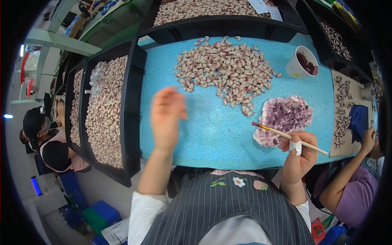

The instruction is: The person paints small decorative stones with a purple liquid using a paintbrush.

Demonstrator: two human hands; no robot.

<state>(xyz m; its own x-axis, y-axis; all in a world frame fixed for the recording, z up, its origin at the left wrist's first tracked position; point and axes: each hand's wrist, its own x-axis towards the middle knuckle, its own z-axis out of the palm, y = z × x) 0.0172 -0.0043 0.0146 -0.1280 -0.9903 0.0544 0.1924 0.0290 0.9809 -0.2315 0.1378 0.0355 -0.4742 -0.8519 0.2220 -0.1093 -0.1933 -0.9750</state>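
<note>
My right hand (301, 161) holds a thin paintbrush (277, 132) with a pale wooden handle; white tape wraps its thumb. The brush's reddish tip points left, over the edge of a crumpled, purple-stained pad (288, 116) lying on the blue tabletop. My left hand (167, 112) is raised over the left part of the table, its fingers smeared by motion, so I cannot make out anything in them. Beyond it spreads a pile of small, pale pinkish, peanut-shaped pieces (228, 69). A white paper cup (295, 67) with dark red contents stands at the far right.
Black bins full of similar pieces stand along the left (134, 102) and far side (228, 30). Another dark bin (332, 45) is at the far right. A person (53, 143) is at the left; another in a purple top (351, 190) works over brown board (345, 149) at the right.
</note>
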